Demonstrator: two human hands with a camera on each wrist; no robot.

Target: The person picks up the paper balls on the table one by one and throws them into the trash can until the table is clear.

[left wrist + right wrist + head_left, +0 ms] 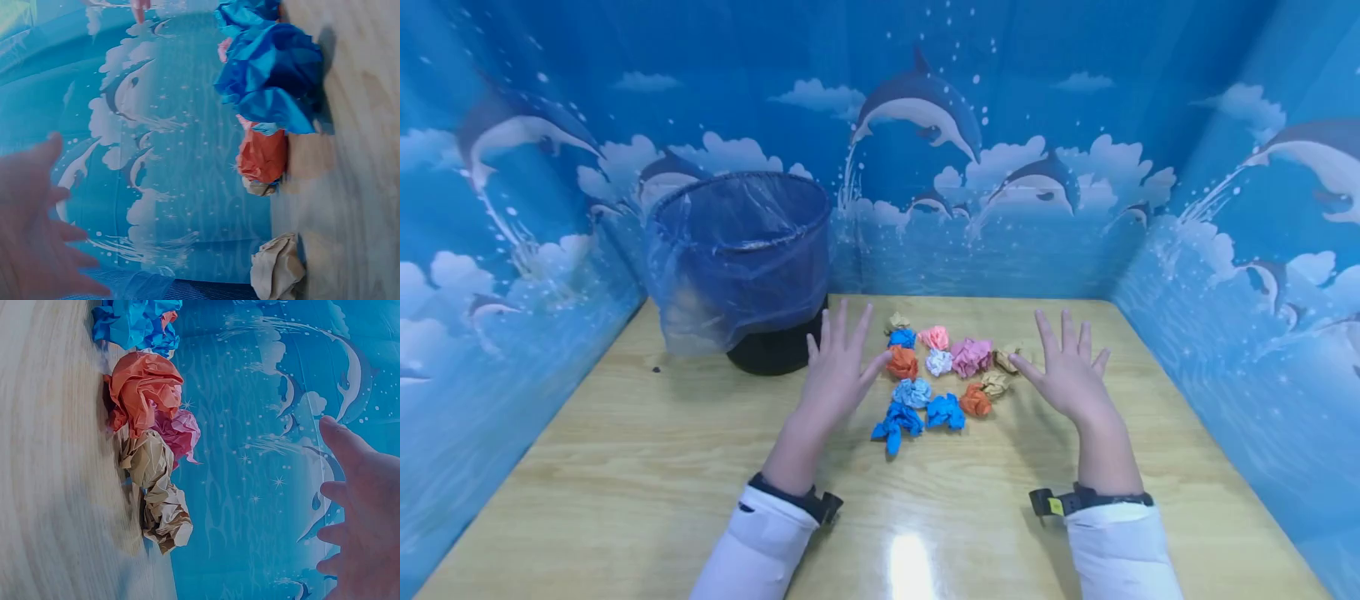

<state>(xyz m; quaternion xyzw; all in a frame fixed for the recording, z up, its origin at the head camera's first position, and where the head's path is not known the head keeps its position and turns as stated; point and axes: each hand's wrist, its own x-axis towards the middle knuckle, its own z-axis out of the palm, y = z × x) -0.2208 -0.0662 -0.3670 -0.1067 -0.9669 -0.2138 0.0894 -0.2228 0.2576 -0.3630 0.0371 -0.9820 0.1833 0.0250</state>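
Several crumpled paper balls lie in a loose cluster on the wooden table [970, 500]. Among them are a dark blue one [945, 412], a light blue one [912, 392], an orange one [902, 363], a pink one [972, 357], a white one [938, 362] and a tan one [995, 383]. My left hand [837, 371], fingers spread, hovers just left of the cluster, holding nothing. On the other side my right hand [1070, 379] is held up with spread fingers, nearest the tan balls, and it too is bare. Both wrists wear black straps.
A black bin [775, 343] lined with a translucent blue bag [745, 275] stands at the back left, beyond my left hand. Blue dolphin-print curtains [1000, 242] enclose the table at the back and both sides. A small dark speck [657, 369] lies left of the bin.
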